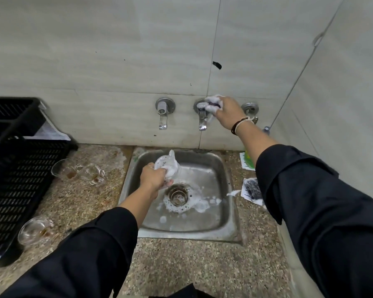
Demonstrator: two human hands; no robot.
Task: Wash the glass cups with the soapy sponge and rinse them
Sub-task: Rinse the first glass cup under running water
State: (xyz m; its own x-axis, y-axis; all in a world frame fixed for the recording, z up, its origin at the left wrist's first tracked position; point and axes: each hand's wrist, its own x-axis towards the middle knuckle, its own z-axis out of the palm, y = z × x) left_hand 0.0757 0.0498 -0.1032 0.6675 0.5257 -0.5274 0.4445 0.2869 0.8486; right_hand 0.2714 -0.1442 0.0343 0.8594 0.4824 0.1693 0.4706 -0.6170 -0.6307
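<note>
My left hand (154, 177) grips a soapy glass cup (168, 166) over the steel sink (226, 216), just above the drain. My right hand (228, 112) is raised to the wall and holds a foam-covered sponge (212, 104) against the handle of the right tap (201, 117). No water runs from either tap. Two dirty glass cups (65, 169) (94, 174) lie on the granite counter left of the sink. A third glass cup (33, 230) lies nearer me by the crate.
A black plastic crate (15, 168) fills the left counter. A second tap (163, 117) is mounted left of the one I touch. A steel scrubber on paper (252, 190) and a green bottle (249, 160) sit right of the sink. Foam rings the drain (178, 196).
</note>
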